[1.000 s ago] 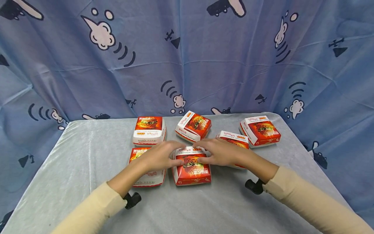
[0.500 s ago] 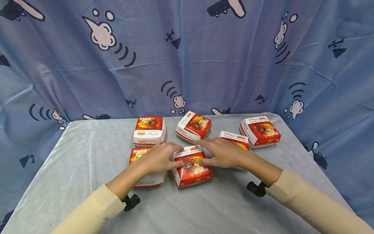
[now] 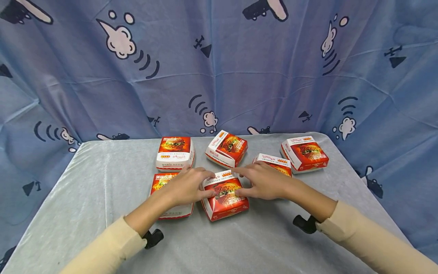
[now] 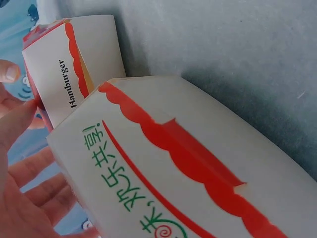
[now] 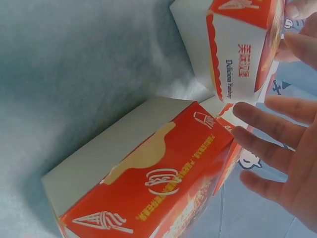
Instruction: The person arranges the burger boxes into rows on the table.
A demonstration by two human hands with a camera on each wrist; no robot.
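Observation:
A red and white hamburger box (image 3: 226,196) lies turned slightly askew on the cloth between both hands. My left hand (image 3: 186,186) has its thumb over the box's left top edge, fingers loosely extended along its far left corner. On the opposite side, my right hand (image 3: 265,182) reaches with its thumb at the box's right top edge. Its fingers (image 5: 270,144) look spread in the right wrist view. Under the left hand sits a second hamburger box (image 3: 176,211), partly covered. A third box (image 3: 275,161) is partly hidden behind the right hand.
More hamburger boxes stand along the back: one at left (image 3: 174,154), one angled in the middle (image 3: 227,148) and one at right (image 3: 304,154). Pale grey cloth (image 3: 85,190) covers the table. A blue patterned curtain (image 3: 219,76) hangs behind its far edge.
The middle front box has turned a little counterclockwise and come slightly nearer. My right hand has shifted right and toward me, while my left hand has barely moved.

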